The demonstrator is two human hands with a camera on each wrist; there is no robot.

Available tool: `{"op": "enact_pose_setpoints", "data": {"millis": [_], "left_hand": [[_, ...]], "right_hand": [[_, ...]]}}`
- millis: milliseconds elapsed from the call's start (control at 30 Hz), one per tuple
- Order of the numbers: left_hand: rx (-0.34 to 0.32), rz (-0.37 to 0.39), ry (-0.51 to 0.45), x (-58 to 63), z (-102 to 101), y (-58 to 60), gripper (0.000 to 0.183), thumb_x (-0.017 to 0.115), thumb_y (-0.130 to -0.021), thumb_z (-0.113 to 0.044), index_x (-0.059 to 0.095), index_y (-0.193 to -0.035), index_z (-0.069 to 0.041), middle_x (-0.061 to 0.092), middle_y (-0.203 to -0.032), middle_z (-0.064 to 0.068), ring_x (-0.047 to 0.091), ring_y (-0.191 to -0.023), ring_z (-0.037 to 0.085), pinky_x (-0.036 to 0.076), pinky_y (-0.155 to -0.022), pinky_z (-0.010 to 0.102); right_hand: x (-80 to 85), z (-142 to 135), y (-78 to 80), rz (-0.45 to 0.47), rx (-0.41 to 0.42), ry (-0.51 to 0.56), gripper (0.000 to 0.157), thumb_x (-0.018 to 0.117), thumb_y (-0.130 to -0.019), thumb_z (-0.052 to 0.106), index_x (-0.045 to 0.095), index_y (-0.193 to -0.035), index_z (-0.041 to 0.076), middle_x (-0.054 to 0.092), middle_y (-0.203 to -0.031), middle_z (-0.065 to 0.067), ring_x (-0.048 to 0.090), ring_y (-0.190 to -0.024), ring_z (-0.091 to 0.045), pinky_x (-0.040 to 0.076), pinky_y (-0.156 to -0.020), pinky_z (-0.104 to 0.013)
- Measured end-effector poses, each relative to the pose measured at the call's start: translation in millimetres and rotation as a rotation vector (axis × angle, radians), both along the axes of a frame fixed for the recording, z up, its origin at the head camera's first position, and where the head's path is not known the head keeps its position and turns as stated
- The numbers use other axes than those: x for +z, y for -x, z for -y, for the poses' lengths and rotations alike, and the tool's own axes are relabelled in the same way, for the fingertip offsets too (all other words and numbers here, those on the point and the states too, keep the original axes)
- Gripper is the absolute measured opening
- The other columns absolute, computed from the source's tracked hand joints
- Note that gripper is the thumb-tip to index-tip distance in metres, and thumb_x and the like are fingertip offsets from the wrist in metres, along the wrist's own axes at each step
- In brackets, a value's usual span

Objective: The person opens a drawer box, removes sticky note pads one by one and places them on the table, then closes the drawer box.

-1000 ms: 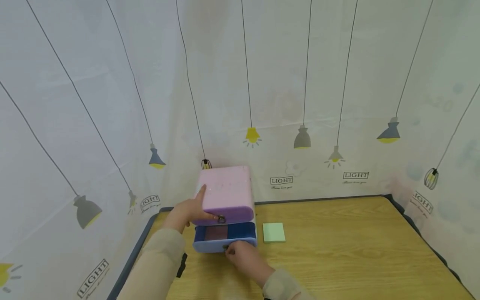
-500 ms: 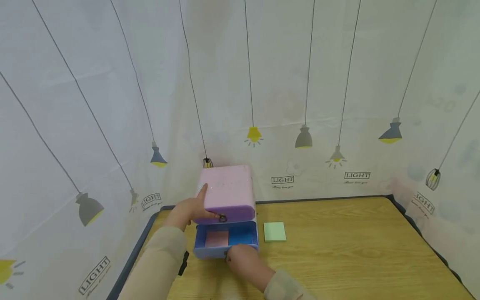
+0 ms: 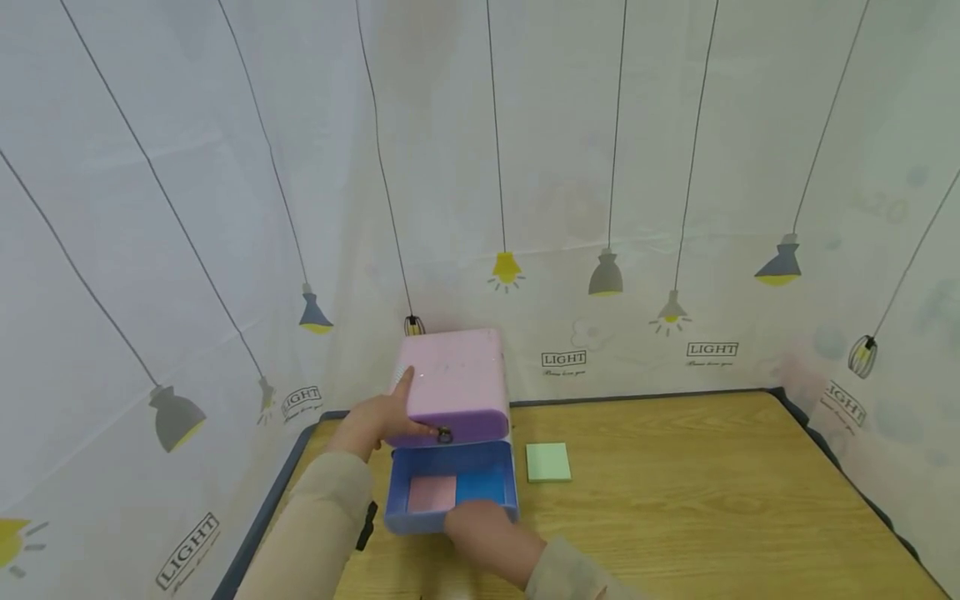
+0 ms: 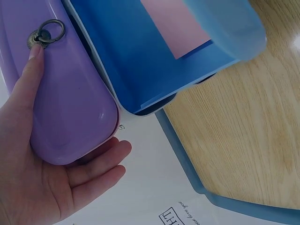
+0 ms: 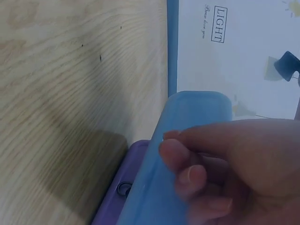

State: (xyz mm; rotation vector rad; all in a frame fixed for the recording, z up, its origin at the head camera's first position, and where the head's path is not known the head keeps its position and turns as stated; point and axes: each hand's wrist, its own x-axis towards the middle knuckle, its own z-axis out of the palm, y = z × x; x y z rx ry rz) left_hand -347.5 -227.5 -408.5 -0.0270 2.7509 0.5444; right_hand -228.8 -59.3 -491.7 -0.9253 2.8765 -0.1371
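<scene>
A small drawer cabinet with a pink top [image 3: 453,371] stands against the back wall. Its upper purple drawer [image 4: 77,93] is closed and has a metal ring pull [image 4: 51,32]. My left hand [image 3: 378,419] grips the cabinet's left side, thumb on the purple front beside the ring, other fingers around the side. Below, the blue drawer [image 3: 416,523] is pulled out. A pink sticky note pad [image 3: 431,493] and a blue pad [image 3: 480,486] lie in it side by side. My right hand [image 5: 234,168] pinches at the middle of the blue front; the pull there is hidden by the fingers.
A pale green sticky note pad [image 3: 548,462] lies on the wooden table [image 3: 675,492], right of the cabinet. Another purple front [image 5: 112,206] with a ring shows below the blue drawer. A small black object [image 3: 366,527] lies left of the drawer. Printed cloth walls surround the table.
The blue drawer has slid outward toward me with my right hand at its front, showing more of the pink and blue pads. My left hand stays on the cabinet.
</scene>
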Motion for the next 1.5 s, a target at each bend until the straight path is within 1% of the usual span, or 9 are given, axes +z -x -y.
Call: {"op": "enact_pose_setpoints", "data": {"millis": [133, 367, 533, 667, 833, 1033, 1233, 1333, 1500], "left_hand": [[-0.004, -0.004, -0.008, -0.2, -0.4, -0.2, 0.126, 0.075, -0.057, -0.059, -0.015, -0.141, -0.033, 0.046, -0.127, 0.02, 0.055, -0.078, 0.027, 0.048, -0.058, 0.04], [-0.02, -0.013, -0.015, 1.7, -1.4, -3.4, 0.127, 0.074, -0.058, -0.059, -0.017, -0.141, -0.031, 0.041, -0.131, 0.022, 0.055, -0.082, 0.028, 0.046, -0.055, 0.037], [-0.011, -0.013, -0.033, 2.5, -2.9, -5.6, 0.125, 0.075, -0.058, -0.057, -0.015, -0.142, -0.03, 0.037, -0.134, 0.023, 0.054, -0.09, 0.031, 0.047, -0.059, 0.041], [-0.003, -0.007, -0.043, 2.0, -3.0, -6.3, 0.125, 0.075, -0.059, -0.056, -0.014, -0.142, -0.03, 0.037, -0.134, 0.023, 0.054, -0.088, 0.03, 0.048, -0.061, 0.042], [-0.004, -0.005, -0.062, 1.3, -3.2, -6.3, 0.127, 0.076, -0.058, -0.056, -0.016, -0.142, -0.03, 0.033, -0.136, 0.024, 0.053, -0.093, 0.033, 0.048, -0.062, 0.044], [0.002, -0.01, -0.051, 1.4, -2.3, -6.4, 0.126, 0.076, -0.058, -0.055, -0.015, -0.142, -0.029, 0.032, -0.137, 0.025, 0.053, -0.093, 0.033, 0.048, -0.059, 0.041], [0.001, -0.012, -0.049, 4.0, -1.9, -8.5, 0.125, 0.076, -0.059, -0.055, -0.015, -0.142, -0.03, 0.035, -0.135, 0.024, 0.054, -0.088, 0.03, 0.047, -0.058, 0.039], [-0.007, -0.012, -0.035, 5.5, -2.0, -8.7, 0.123, 0.075, -0.061, -0.055, -0.014, -0.142, -0.029, 0.039, -0.133, 0.023, 0.054, -0.085, 0.029, 0.047, -0.059, 0.039], [-0.019, -0.008, -0.012, 7.3, -2.3, -7.9, 0.122, 0.074, -0.062, -0.055, -0.014, -0.142, -0.028, 0.042, -0.13, 0.023, 0.055, -0.079, 0.027, 0.047, -0.06, 0.039]], "right_hand": [[3.6, -0.6, -7.8, 0.023, 0.011, 0.017, 0.017, 0.062, -0.079, 0.007, 0.056, -0.065, 0.013, 0.051, -0.061, 0.005, 0.043, -0.053, -0.009, 0.042, -0.049, -0.026], [7.9, -3.4, -17.3, 0.051, 0.06, 0.017, 0.024, 0.059, -0.082, 0.005, 0.052, -0.061, 0.014, 0.046, -0.057, 0.006, 0.04, -0.05, -0.01, 0.039, -0.046, -0.024], [12.4, -5.9, -19.7, 0.191, 0.056, 0.017, 0.023, 0.059, -0.084, 0.009, 0.052, -0.062, 0.014, 0.047, -0.057, 0.004, 0.042, -0.05, -0.01, 0.039, -0.048, -0.024], [12.6, -10.1, -20.9, 0.273, 0.062, 0.059, 0.026, 0.063, -0.082, 0.015, 0.05, -0.059, 0.014, 0.045, -0.054, 0.004, 0.039, -0.047, -0.01, 0.036, -0.045, -0.024], [12.0, -16.0, -21.2, 0.29, 0.088, 0.089, 0.03, 0.065, -0.081, 0.03, 0.05, -0.059, 0.015, 0.043, -0.053, 0.005, 0.036, -0.046, -0.009, 0.033, -0.043, -0.026], [16.2, -19.8, -19.5, 0.309, 0.203, 0.104, 0.017, 0.061, -0.083, 0.036, 0.063, -0.074, 0.021, 0.049, -0.061, 0.011, 0.041, -0.053, -0.007, 0.039, -0.051, -0.024], [37.4, -27.4, -15.3, 0.344, 0.29, 0.215, 0.016, 0.059, -0.085, 0.032, 0.07, -0.084, 0.02, 0.056, -0.069, 0.017, 0.047, -0.058, 0.0, 0.042, -0.056, -0.019], [47.1, -31.3, -8.6, 0.32, 0.277, 0.272, 0.016, 0.06, -0.084, 0.033, 0.071, -0.085, 0.02, 0.058, -0.073, 0.018, 0.049, -0.061, 0.002, 0.042, -0.057, -0.017], [53.7, -36.8, 9.4, 0.295, 0.249, 0.307, 0.02, 0.057, -0.086, 0.037, 0.07, -0.088, 0.021, 0.06, -0.078, 0.017, 0.053, -0.069, 0.002, 0.044, -0.061, -0.02]]}}
